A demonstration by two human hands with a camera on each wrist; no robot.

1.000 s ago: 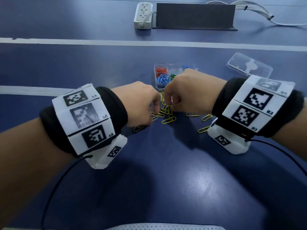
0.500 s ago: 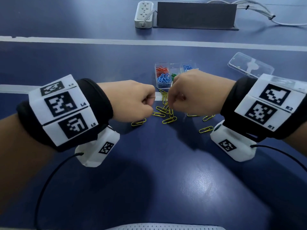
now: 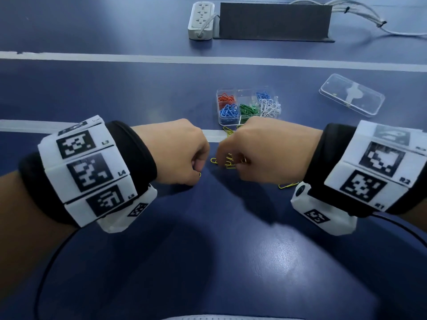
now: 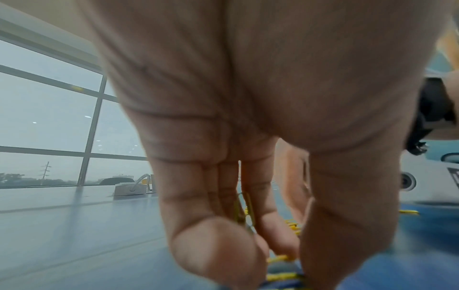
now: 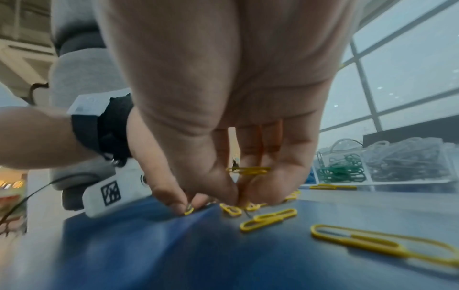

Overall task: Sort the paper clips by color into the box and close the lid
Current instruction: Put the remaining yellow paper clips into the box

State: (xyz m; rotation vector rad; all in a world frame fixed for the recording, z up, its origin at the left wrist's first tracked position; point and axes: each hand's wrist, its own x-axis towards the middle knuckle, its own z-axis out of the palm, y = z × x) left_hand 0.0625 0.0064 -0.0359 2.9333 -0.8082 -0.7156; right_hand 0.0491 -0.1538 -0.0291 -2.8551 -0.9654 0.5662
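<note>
Head view. My left hand and right hand sit knuckles-up and close together over the blue table, each curled down onto the scattered yellow paper clips. I work both hands at once because the loose clips lie in one small patch just in front of the box. The box stands open just beyond my knuckles. Its compartments hold orange, blue, green and white clips, and one upper-middle compartment looks empty; I judge that it is meant for the yellow ones. The clear lid lies well apart to the right, out of the working area, so closing comes last. A power strip and a dark panel stand at the far edge.

Left wrist view. My left fingers are curled down to the table, with the thumb drawn in toward them. Yellow clips stand trapped against my fingers, so collected clips stay in the hand while the tips reach for another clip on the surface.

Right wrist view. My right fingers curl inward and hold a yellow clip against the palm side, while the tips press at further clips on the table. Several more yellow clips lie loose nearby. The box wall shows at right, with green and white clips behind it.
</note>
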